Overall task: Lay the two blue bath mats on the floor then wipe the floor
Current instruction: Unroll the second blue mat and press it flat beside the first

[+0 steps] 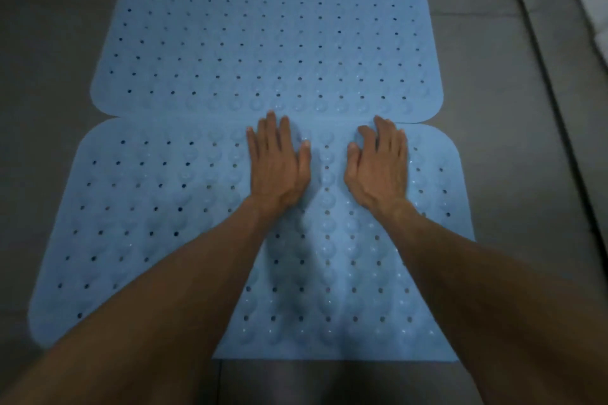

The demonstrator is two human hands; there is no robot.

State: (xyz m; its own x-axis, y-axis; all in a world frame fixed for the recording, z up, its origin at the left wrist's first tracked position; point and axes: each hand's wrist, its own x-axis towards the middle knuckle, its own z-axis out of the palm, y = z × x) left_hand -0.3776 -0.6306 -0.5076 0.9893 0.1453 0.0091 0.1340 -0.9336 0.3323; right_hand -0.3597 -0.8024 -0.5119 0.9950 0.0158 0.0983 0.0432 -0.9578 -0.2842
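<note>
Two bare forearms reach in from the bottom edge, ending in two hands pressed flat, palms down, fingers spread, gripping nothing: the left hand [278, 163] and the right hand [378, 165] lie side by side, a little apart, on the far edge of the near blue perforated rubber bath mat [148, 223]. A second blue perforated rubber bath mat [263, 43] lies just beyond, edges touching. Both mats rest flat on the dark grey tiled floor [49, 43]. No writing is legible.
</note>
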